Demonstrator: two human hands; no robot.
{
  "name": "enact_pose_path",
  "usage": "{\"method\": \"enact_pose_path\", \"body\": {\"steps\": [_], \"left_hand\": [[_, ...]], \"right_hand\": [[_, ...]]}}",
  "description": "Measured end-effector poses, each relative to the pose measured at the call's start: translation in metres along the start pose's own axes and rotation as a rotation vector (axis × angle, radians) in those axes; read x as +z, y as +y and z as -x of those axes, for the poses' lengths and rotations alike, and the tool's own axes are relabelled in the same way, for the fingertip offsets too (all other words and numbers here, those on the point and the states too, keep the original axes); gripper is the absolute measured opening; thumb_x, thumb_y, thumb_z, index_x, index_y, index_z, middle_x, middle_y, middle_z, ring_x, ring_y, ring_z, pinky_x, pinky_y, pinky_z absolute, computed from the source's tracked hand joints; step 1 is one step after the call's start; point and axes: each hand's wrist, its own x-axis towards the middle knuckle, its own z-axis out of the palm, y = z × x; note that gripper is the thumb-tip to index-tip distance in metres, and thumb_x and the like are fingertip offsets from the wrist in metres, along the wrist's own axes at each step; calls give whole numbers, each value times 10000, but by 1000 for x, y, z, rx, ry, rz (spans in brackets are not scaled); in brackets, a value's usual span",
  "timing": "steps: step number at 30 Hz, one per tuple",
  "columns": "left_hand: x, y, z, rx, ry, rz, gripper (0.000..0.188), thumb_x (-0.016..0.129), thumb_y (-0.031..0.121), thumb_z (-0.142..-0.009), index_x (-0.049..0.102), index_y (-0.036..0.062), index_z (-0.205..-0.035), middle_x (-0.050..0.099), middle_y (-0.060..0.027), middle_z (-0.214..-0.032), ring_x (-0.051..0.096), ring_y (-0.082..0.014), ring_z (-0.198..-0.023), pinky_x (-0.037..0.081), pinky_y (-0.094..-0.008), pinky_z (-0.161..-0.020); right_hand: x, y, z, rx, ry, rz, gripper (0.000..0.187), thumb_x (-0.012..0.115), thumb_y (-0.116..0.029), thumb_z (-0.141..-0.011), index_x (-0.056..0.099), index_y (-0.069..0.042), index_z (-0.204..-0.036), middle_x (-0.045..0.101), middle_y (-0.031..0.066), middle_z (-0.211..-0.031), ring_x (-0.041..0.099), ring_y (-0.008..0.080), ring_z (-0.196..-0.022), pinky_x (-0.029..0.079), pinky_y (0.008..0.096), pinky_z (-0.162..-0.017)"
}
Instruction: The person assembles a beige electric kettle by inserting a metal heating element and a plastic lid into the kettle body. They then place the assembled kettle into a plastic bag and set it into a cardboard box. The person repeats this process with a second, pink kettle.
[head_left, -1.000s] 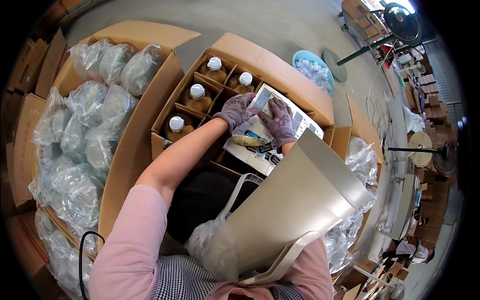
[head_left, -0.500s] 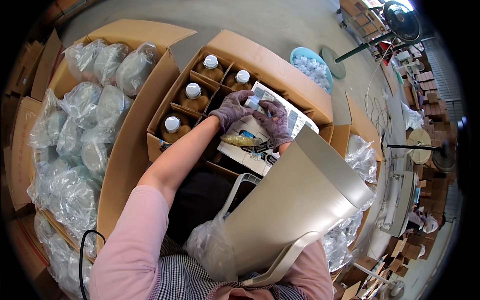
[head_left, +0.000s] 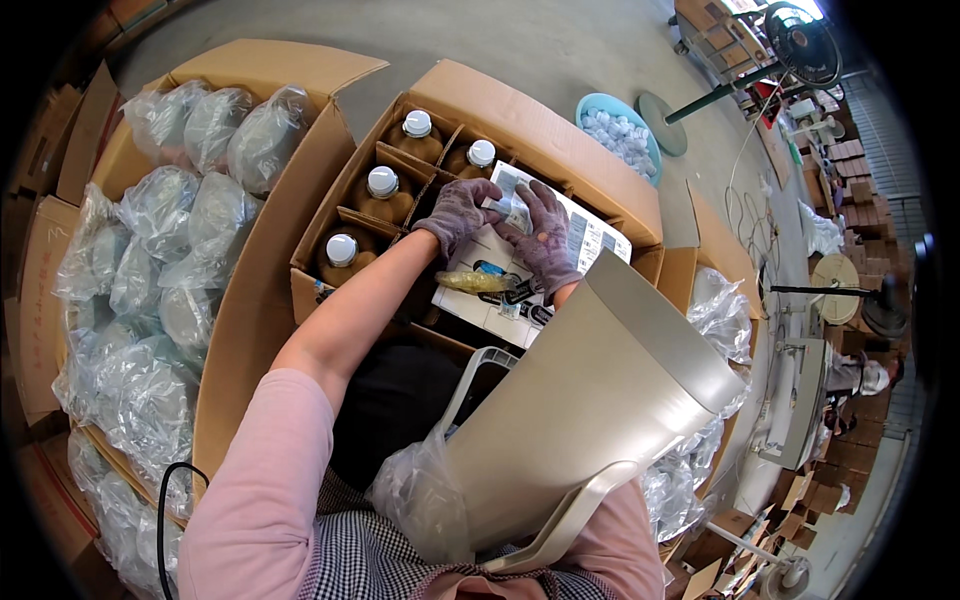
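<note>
A divided carton (head_left: 535, 116) of brown jugs with white caps (head_left: 383, 181) stands in front of me. Across its right side lies a white board or flat box (head_left: 470, 303), topped with printed label sheets (head_left: 590, 236). My left hand (head_left: 455, 216), in a purple-grey knit glove, pinches the edge of a pale, shiny label (head_left: 518, 216). My gloved right hand (head_left: 545, 245) lies over the sheets with its fingers stretched out, touching the same label. A roll of yellowish clear tape (head_left: 472, 282) and small black stickers (head_left: 522, 291) rest nearer me on the board.
A large beige bin (head_left: 570, 410) with a handle blocks the lower right. On the left, a carton (head_left: 240, 290) holds several plastic-wrapped jugs (head_left: 165, 205). A blue basin (head_left: 655, 160) of white caps sits on the floor beside a standing fan (head_left: 803, 45).
My right hand's fingers have straightened and reached farther forward over the label. The left hand has shifted only slightly. At the far right, a person in the background has come more into view.
</note>
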Motion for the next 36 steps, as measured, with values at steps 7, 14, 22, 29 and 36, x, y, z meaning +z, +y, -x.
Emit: {"method": "enact_pose_path", "body": {"steps": [7, 14, 22, 29, 36], "left_hand": [[-22, 7, 9, -62, -141, 335, 508, 818, 95, -762, 647, 46, -1237, 680, -61, -1081, 624, -145, -981, 516, -284, -869], [-11, -8, 7, -32, -107, 447, 397, 776, -12, -776, 676, 52, -1155, 691, -47, -1033, 629, -122, -942, 519, -275, -853], [5, -12, 16, 253, 264, -49, 282, 817, 34, -712, 748, 106, -976, 668, -68, -934, 648, -191, -847, 543, -329, -751], [18, -28, 18, 450, 463, -141, 287, 796, 31, -699, 749, 117, -969, 633, -100, -986, 650, -255, -878, 548, -353, -785], [17, -63, 2, 274, 335, 3, 455, 779, 133, -744, 607, 48, -1156, 641, -120, -1029, 650, -274, -977, 519, -363, -850]], "right_hand": [[-5, -1, -2, 75, -170, -165, 599, 833, -304, -704, 654, -113, -1242, 598, 125, -1308, 500, 317, -1256, 384, 441, -1069], [-13, -12, -7, 123, -190, -261, 462, 839, -283, -690, 714, -140, -1111, 652, 93, -1152, 551, 293, -1141, 357, 418, -1069], [3, -12, 1, 194, -80, -375, 299, 838, -167, -675, 717, -78, -933, 670, 115, -933, 635, 290, -926, 504, 386, -850], [7, -11, -2, 252, -120, -361, 289, 823, -186, -716, 718, -75, -961, 665, 130, -925, 631, 293, -936, 501, 392, -865], [13, -6, -8, -18, -92, -276, 277, 774, -146, -761, 738, -84, -1028, 686, 134, -985, 634, 302, -994, 498, 398, -899]]}}
